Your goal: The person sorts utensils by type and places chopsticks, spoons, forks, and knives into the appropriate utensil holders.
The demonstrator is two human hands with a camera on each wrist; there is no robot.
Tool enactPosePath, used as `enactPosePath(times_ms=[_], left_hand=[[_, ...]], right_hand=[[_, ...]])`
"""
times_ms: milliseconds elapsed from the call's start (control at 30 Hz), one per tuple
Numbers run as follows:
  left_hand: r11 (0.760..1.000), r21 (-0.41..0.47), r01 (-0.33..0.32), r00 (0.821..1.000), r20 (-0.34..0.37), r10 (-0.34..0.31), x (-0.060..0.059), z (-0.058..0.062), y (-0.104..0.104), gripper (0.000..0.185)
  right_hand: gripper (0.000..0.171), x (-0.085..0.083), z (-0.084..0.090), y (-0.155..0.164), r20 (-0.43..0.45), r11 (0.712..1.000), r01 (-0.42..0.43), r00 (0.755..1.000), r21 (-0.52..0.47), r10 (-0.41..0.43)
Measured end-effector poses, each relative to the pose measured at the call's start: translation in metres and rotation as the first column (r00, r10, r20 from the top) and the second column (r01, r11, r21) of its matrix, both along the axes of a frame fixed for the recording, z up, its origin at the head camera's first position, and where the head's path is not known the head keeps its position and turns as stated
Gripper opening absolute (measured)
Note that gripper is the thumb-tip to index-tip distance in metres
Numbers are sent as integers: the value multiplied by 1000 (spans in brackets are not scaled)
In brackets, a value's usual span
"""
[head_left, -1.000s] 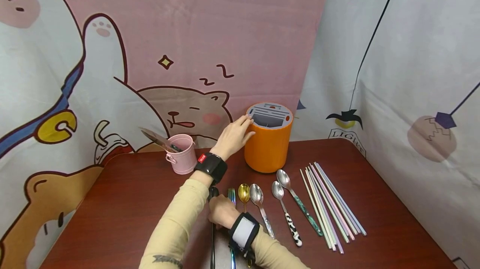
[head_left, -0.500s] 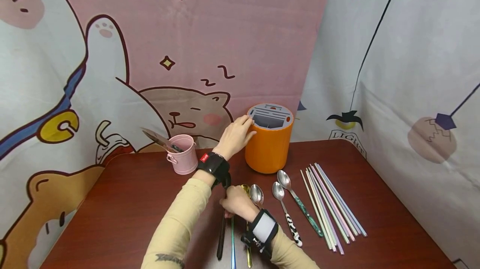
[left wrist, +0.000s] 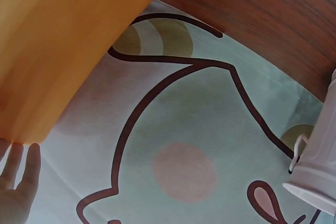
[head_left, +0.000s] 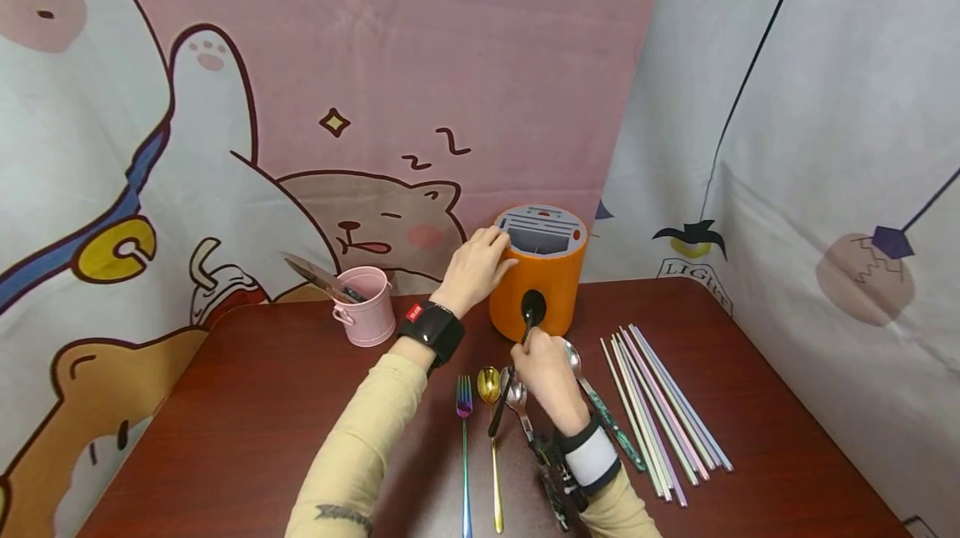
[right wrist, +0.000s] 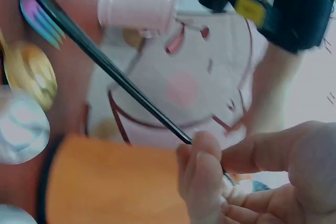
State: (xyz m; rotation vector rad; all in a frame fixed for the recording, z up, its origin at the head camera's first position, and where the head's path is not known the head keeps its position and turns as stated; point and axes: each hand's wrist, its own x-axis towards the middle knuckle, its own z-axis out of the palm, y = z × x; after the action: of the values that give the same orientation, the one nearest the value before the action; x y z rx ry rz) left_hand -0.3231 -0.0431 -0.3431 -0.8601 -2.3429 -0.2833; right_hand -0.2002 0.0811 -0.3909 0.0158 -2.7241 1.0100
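Cartoon-printed cloth is hung behind the dark red wooden desk (head_left: pixel 247 404). A slim black spoon (head_left: pixel 517 354) is pinched by its handle in the right hand (head_left: pixel 546 371), fingers and thumb curled round it; its bowl is raised in front of the round orange utensil holder with a grey slotted lid (head_left: pixel 551 288), just beyond that hand. Half a second ago the spoon was held lower and further left, near the left wrist; it has since been lifted and carried right, towards the holder. The left hand (head_left: pixel 474 269) has been kept on the holder's left rim, fingers relaxed against it. A rainbow-tinted fork (head_left: pixel 464 438) and a gold spoon (head_left: pixel 491 421), partly covered before, are now exposed left of the right hand. Pastel straws (head_left: pixel 660 404) lie to its right. A small pink metal bucket (head_left: pixel 365 307) stands left of the left hand.
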Motion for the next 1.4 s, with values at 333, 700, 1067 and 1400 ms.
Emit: enactPosePath(times_ms=[333, 700, 1067, 1400], left_hand=[[999, 9, -39, 997, -59, 39, 0, -7, 7, 25], [997, 53, -53, 996, -64, 57, 3, -11, 10, 25], [994, 48, -95, 991, -88, 99, 6, -13, 14, 28], [990, 35, -137, 986, -91, 140, 9, -15, 18, 29]], right_hand=[[19, 5, 40, 34, -453, 982, 124, 874, -140, -175], [26, -24, 87, 59, -716, 934, 100, 616, -342, -328], [24, -77, 86, 77, -710, 956, 54, 658, -288, -251], [22, -105, 62, 81, -545, 931, 68, 795, -357, -267]])
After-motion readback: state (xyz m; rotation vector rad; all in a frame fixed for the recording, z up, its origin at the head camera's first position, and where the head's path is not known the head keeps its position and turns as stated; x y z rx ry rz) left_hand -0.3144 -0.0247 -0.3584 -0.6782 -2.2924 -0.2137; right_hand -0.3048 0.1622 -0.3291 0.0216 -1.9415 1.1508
